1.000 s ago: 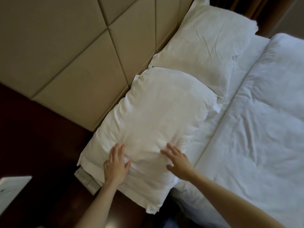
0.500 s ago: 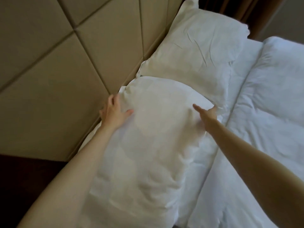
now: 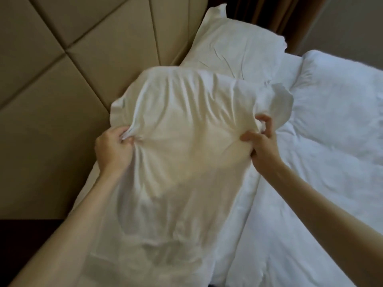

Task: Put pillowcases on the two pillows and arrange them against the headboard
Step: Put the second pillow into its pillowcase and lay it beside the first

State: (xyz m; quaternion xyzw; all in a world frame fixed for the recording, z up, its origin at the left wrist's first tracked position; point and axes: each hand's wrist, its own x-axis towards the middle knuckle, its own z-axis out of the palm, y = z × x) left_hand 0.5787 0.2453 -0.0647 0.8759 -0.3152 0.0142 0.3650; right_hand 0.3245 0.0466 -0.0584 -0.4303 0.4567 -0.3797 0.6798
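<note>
Near pillow gripped at both sides, close to the headboard.
Left hand and right hand each closed on a bunched fistful of the plump white cased pillow, likely to raise and seat it against the tan padded panelled headboard; second white pillow leans there already, beside the white duvet.

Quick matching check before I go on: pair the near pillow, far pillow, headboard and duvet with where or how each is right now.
1. near pillow
2. far pillow
3. headboard
4. duvet

A. tan padded panels, left side
B. spread flat, right side
C. gripped by left hand and right hand
D. lying untouched at the headboard

Pairs: 1-C, 2-D, 3-A, 4-B
</note>
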